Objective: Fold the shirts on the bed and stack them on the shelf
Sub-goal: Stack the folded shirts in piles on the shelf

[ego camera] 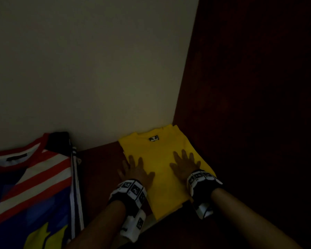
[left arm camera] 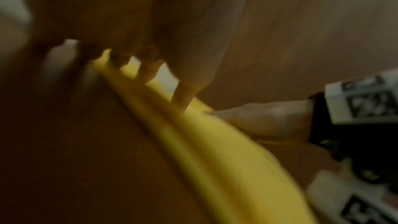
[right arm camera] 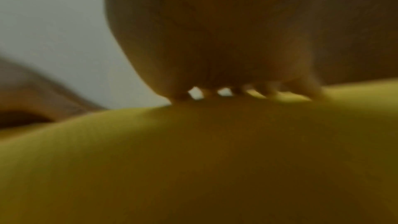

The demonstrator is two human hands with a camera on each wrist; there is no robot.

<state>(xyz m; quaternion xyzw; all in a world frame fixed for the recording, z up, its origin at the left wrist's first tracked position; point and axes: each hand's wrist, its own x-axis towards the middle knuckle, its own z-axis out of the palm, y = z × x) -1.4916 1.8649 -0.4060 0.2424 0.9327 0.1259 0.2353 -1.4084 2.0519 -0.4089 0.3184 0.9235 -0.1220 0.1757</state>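
Home closet, dim wooden shelf [ego camera: 101, 159], folded shirts [ego camera: 162, 159], pale wall [ego camera: 90, 69]

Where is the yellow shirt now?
In the head view, the folded yellow shirt lies low and right of centre in the corner, under the left hand and right hand.

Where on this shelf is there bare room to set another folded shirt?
Bare wood strip between the striped shirt and the yellow shirt. The right corner is crowded: left hand and right hand press the yellow shirt flat.
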